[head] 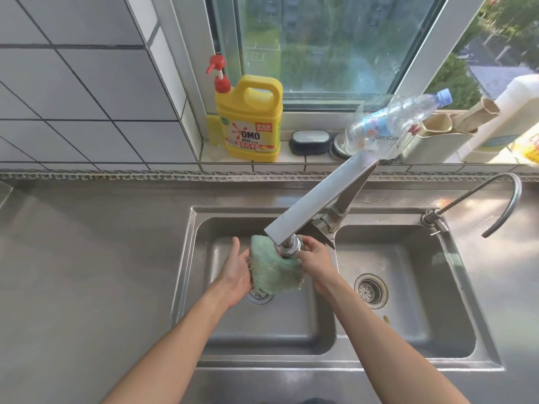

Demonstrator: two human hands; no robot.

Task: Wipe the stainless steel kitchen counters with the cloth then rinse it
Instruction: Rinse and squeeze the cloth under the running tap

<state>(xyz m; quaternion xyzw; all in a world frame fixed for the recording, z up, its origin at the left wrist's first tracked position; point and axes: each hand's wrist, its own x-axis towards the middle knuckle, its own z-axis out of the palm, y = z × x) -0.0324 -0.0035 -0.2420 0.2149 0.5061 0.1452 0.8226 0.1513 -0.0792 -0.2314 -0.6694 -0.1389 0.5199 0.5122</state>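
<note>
Both grips are on the green cloth (pixel 274 265): left hand (pixel 237 271) flat-ish along its left edge with the thumb up, right hand (pixel 316 258) pinching its top right corner under the faucet head (pixel 288 248), over the left sink basin (pixel 204 287); can't tell if water's running; risks as I see it: only a light hold, so a soaked cloth could slip down onto the drain (pixel 258 295) right below; spray might bounce onto the wiped surface (pixel 87 258) left of the hands.

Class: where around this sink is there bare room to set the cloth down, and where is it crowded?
Bare: the steel counter left of the left basin, and the right basin floor around its drain. Crowded: the windowsill, lined with bottles.
</note>
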